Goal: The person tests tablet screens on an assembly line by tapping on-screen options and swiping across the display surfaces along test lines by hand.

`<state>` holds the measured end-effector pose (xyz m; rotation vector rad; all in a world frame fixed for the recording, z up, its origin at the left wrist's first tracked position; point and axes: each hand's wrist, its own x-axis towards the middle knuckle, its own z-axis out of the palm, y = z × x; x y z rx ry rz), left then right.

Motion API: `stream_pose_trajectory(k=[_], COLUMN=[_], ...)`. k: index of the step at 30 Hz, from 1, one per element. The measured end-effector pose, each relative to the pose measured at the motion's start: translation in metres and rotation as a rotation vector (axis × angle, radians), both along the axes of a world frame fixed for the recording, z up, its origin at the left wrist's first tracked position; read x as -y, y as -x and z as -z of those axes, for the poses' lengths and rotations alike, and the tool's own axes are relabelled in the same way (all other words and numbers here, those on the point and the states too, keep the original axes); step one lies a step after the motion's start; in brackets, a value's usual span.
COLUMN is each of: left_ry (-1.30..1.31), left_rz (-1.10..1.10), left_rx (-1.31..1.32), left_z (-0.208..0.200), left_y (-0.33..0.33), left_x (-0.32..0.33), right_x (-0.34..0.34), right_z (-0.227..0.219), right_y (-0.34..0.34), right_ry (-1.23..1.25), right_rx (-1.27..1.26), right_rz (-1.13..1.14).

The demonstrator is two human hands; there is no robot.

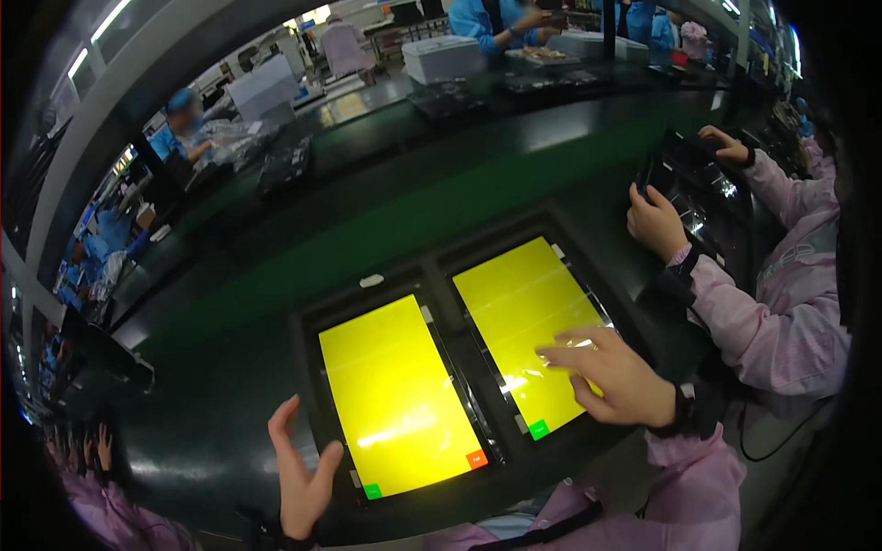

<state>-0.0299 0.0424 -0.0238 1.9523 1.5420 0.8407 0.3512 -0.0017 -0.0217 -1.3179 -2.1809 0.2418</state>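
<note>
Two flat display panels lie side by side in a dark tray (447,317), both lit plain yellow. The left panel (395,386) has a green square in its lower left corner and a red one at its lower right. Over the lower part of the right panel (519,303) hangs my right hand (617,375), fingers stretched and apart; I cannot tell whether a fingertip touches the screen. That hand hides the panel's lower right corner. Beside the left panel's lower left edge, my left hand (306,468) is raised with thumb and fingers spread, holding nothing.
A small white piece (371,281) lies beyond the tray. A green conveyor belt (367,216) crosses behind. To the right, a co-worker's hands (657,225) hold a dark panel (703,188). Other people and white boxes (444,58) stand across the line; more hands show at far left.
</note>
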Motion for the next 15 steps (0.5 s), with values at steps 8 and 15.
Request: stream_pose_trajectory(k=[8, 15], left_ry=[-0.577, -0.513], left_rz=[0.088, 0.047], left_rx=[-0.360, -0.335], left_z=[0.014, 0.032], left_y=[-0.019, -0.013], left_x=[-0.077, -0.074], right_x=[-0.109, -0.098], right_z=[0.015, 0.024], right_y=[0.002, -0.005], right_ry=[0.019, -0.030], right_rx=[-0.066, -0.062], right_rz=[0.059, 0.112])
